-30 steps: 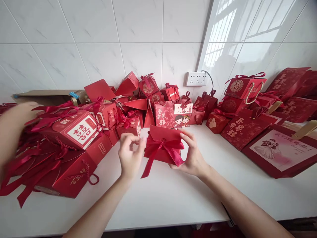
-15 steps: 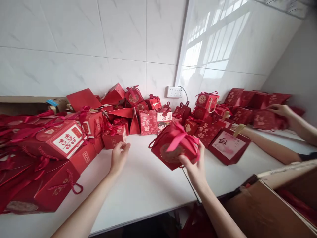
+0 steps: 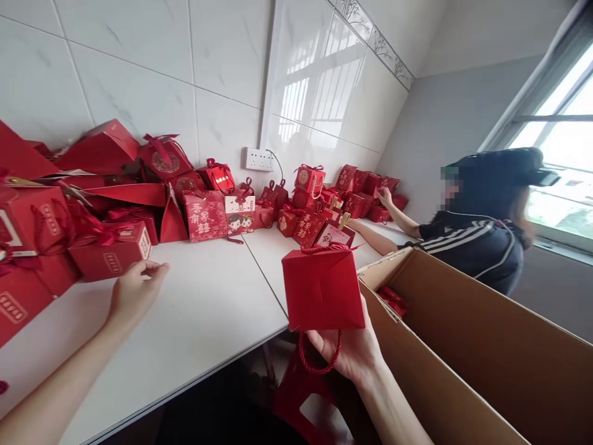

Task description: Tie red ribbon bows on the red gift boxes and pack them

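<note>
My right hand [image 3: 354, 352] grips a red gift box [image 3: 322, 290] from behind and below. A plain square face of it is turned to me, with one rope handle [image 3: 319, 364] hanging under it and another along its top edge. The box is held off the table, beside the cardboard box. My left hand [image 3: 136, 290] is low over the white table [image 3: 199, 309], its fingers loosely curled and apart with nothing in them. Nearest to it is a red gift box with a ribbon bow [image 3: 111, 250], at the edge of a heap of similar boxes.
A large open cardboard box [image 3: 463, 334] stands at the right, with red items [image 3: 393, 301] inside. Across it, a person [image 3: 477, 241] reaches toward red boxes [image 3: 361, 201] by the wall. More gift boxes line the wall below a socket strip [image 3: 259, 159]. A red stool [image 3: 296, 395] is underneath.
The view has swung right, bringing in the other person and more of the cardboard box. My right hand has turned the gift box so its plain face shows instead of the bow.
</note>
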Action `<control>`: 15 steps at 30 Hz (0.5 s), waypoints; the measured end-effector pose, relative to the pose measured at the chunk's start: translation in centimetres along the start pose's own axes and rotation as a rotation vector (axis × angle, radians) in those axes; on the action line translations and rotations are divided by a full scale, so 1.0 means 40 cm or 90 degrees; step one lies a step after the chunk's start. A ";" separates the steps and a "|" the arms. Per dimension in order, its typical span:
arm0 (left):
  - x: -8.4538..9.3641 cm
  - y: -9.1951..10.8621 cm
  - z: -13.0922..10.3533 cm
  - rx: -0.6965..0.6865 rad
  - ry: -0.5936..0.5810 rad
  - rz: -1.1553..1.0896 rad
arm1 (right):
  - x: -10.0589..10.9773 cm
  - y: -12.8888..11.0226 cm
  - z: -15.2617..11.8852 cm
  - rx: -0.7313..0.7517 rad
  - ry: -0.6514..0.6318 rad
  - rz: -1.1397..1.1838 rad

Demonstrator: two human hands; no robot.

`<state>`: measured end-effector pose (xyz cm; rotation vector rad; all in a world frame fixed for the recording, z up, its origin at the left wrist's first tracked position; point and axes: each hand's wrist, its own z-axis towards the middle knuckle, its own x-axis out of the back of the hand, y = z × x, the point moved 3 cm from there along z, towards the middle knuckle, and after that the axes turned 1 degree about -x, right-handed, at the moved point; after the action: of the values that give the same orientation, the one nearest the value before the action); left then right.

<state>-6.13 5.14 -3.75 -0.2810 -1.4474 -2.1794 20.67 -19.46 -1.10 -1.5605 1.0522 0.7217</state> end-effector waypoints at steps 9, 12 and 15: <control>-0.023 0.350 -0.293 -0.733 0.075 -0.032 | -0.005 0.049 -0.045 -0.034 0.043 0.006; -0.044 0.459 -0.415 -0.727 -0.010 0.048 | -0.010 0.053 -0.040 -0.001 0.041 0.003; -0.071 0.475 -0.504 -0.753 -0.089 0.027 | -0.005 0.041 -0.042 0.037 0.058 -0.020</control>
<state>8.14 -18.08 1.96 -0.8399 -0.0259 -2.7509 18.99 -21.10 -1.24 -1.5685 1.1036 0.5972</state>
